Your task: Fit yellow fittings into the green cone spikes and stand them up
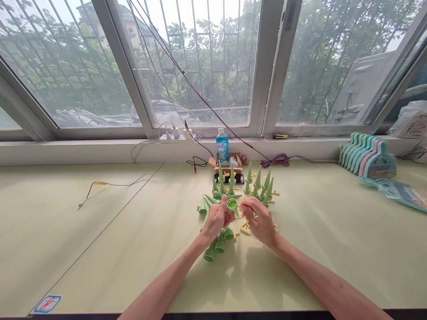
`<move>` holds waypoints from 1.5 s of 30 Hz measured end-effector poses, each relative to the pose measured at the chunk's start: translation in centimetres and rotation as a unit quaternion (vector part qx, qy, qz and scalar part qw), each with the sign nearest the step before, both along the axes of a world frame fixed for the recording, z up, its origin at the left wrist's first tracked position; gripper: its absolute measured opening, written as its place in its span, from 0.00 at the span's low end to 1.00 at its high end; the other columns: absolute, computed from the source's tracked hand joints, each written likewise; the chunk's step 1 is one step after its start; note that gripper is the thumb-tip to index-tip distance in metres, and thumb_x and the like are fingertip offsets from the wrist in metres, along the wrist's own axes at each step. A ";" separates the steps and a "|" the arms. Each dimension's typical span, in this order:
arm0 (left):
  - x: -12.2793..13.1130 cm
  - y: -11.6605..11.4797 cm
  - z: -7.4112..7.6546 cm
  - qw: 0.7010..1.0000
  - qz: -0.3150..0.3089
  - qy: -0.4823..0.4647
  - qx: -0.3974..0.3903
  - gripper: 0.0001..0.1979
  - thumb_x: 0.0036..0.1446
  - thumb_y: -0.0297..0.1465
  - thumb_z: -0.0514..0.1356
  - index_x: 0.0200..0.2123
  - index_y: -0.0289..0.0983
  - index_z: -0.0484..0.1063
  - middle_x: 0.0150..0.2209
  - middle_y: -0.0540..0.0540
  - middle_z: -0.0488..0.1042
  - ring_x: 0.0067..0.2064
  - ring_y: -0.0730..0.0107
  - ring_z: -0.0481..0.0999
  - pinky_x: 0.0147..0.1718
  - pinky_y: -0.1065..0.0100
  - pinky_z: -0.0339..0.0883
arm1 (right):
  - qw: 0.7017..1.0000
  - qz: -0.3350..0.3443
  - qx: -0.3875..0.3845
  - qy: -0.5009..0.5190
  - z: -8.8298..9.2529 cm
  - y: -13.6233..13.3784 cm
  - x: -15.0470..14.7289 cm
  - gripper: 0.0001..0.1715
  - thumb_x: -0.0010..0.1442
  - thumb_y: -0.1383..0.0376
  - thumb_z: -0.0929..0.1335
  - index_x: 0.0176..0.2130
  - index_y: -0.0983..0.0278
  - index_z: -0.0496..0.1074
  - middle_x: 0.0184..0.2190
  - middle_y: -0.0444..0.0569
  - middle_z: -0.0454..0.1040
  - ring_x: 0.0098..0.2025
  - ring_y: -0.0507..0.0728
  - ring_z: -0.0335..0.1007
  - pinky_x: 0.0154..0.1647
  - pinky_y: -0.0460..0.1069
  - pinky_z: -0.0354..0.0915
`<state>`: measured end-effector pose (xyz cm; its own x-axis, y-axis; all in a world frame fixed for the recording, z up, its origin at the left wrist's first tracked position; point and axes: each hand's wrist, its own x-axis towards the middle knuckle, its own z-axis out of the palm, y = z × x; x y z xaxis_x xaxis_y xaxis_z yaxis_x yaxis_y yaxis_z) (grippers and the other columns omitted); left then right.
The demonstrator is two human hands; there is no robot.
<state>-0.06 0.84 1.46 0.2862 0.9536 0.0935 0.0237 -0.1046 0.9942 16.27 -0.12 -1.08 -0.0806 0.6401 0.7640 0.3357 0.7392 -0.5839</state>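
Note:
My left hand [218, 220] is closed around a green plastic cone nozzle [232, 204], its wide hollow end turned up toward me. Close on its right, my right hand [259, 218] pinches a small yellow plastic piece, mostly covered by the fingers, at the nozzle's side. More green nozzles [219, 246] lie beneath and around my left hand. Behind both hands, several green nozzles [256, 183] stand point up, with yellow pieces sticking out of their sides. Loose yellow pieces [245, 229] are scattered on the table under my right hand.
A blue liquid bottle [222, 146] stands by a small cardboard box [237, 168] at the back, with a dark object [239, 179] before it. Coiled cables [278, 160] lie along the sill. Pastel dustpan-like items [368, 155] stand at right. A thin cable [110, 183] crosses the left.

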 end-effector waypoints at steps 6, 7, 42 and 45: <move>-0.1 -0.2 0.2 1.000 -0.013 0.009 0.006 0.37 0.60 0.57 0.47 0.15 0.34 0.70 0.12 0.50 0.59 0.15 0.77 0.57 0.15 0.72 0.48 | 1.000 0.004 -0.016 0.003 -0.2 0.1 0.1 0.11 0.70 0.65 0.60 0.39 0.61 0.70 0.31 0.47 0.68 0.29 0.53 0.66 0.29 0.48 0.64; -0.1 -0.2 0.3 1.000 -0.014 0.011 0.009 0.37 0.60 0.57 0.47 0.15 0.34 0.70 0.11 0.50 0.59 0.15 0.77 0.56 0.15 0.72 0.48 | 1.000 0.004 -0.018 0.004 -0.2 0.2 0.1 0.11 0.70 0.65 0.60 0.39 0.61 0.70 0.31 0.47 0.68 0.28 0.53 0.66 0.29 0.48 0.64; -0.7 0.3 -0.1 0.980 -0.032 0.109 0.160 0.15 0.61 0.41 0.58 0.39 0.34 0.72 0.39 0.44 0.67 0.25 0.78 0.65 0.19 0.74 0.62 | 0.997 -0.059 -0.055 -0.001 -1.1 1.0 0.6 0.10 0.68 0.64 0.61 0.38 0.62 0.69 0.28 0.45 0.70 0.25 0.51 0.64 0.27 0.47 0.63; -0.9 0.4 -0.5 0.974 -0.032 0.125 0.186 0.14 0.61 0.39 0.58 0.42 0.34 0.73 0.41 0.43 0.68 0.26 0.78 0.65 0.19 0.74 0.63 | 0.996 -0.056 -0.064 -0.005 -1.0 1.0 0.6 0.10 0.68 0.64 0.61 0.37 0.63 0.70 0.29 0.46 0.71 0.26 0.52 0.64 0.28 0.47 0.63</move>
<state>-0.94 1.28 0.94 0.4023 0.8461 0.3496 0.2414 -0.4664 0.8510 16.86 0.90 -2.11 -0.0107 0.7373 0.6755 0.4174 0.6171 -0.6670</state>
